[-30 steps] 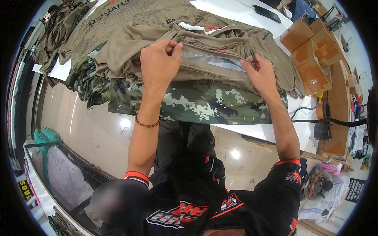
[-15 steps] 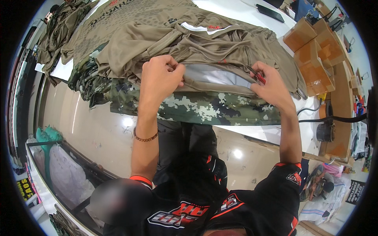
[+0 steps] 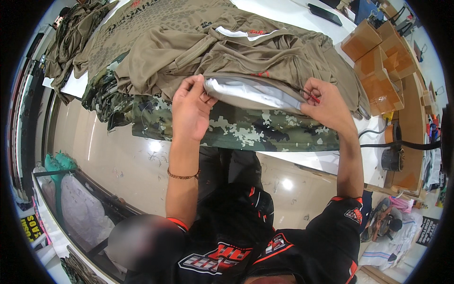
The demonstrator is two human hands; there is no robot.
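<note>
An olive-brown garment (image 3: 156,61) lies bunched over camouflage fabric (image 3: 241,130) along the near edge of the table. Its near folded edge is stretched between my hands, exposing a whitish inner side (image 3: 250,97). My left hand (image 3: 194,102), palm partly turned up, pinches that edge at its left end. My right hand (image 3: 326,102) grips the right end of the edge with a small red-handled tool (image 3: 314,97), apparently thread snips, among its fingers. White trim (image 3: 236,34) and red lettering show higher on the garment.
A phone (image 3: 325,14) lies at the back of the white table (image 3: 302,165). Cardboard boxes (image 3: 364,40), black cables (image 3: 411,145) and tape rolls (image 3: 391,158) are at the right. More fabric (image 3: 71,42) hangs at the back left, above a bin with bags (image 3: 80,208).
Both hands moved down toward me, the left turning palm-up. The edge between them is pulled nearer and opened, showing more of the whitish inner side.
</note>
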